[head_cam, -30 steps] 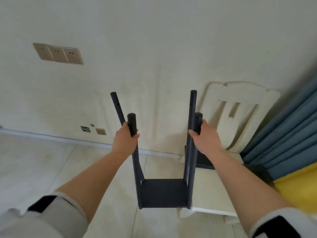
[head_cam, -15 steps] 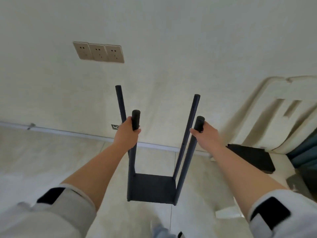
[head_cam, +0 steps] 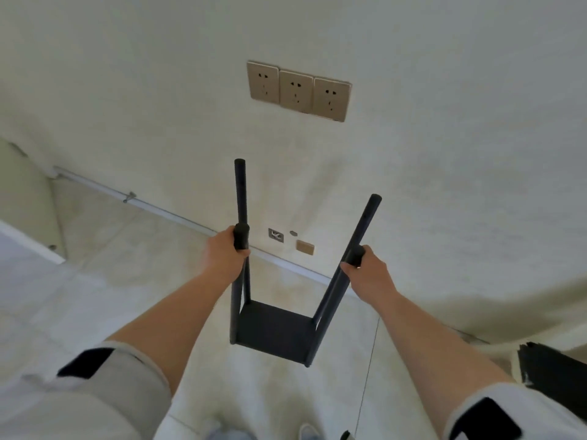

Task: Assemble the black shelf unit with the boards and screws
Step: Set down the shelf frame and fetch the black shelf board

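Three beige wall sockets (head_cam: 299,91) on cream wall (head_cam: 444,154); tiled floor (head_cam: 95,296).

The pale tiled floor (head_cam: 95,290) runs to the wall; a black board (head_cam: 554,376) lies right of the shelf unit (head_cam: 276,331).

Black board (head_cam: 559,382) cut by right edge, shoes (head_cam: 308,432) cropped below

**A plain room in a home**

Cream wall (head_cam: 413,154) carries three beige sockets (head_cam: 298,90) in a row, with a small plate (head_cam: 305,247) lower down. A white skirting strip (head_cam: 178,214) meets a pale tiled floor (head_cam: 95,281). Household fittings, no workshop gear.
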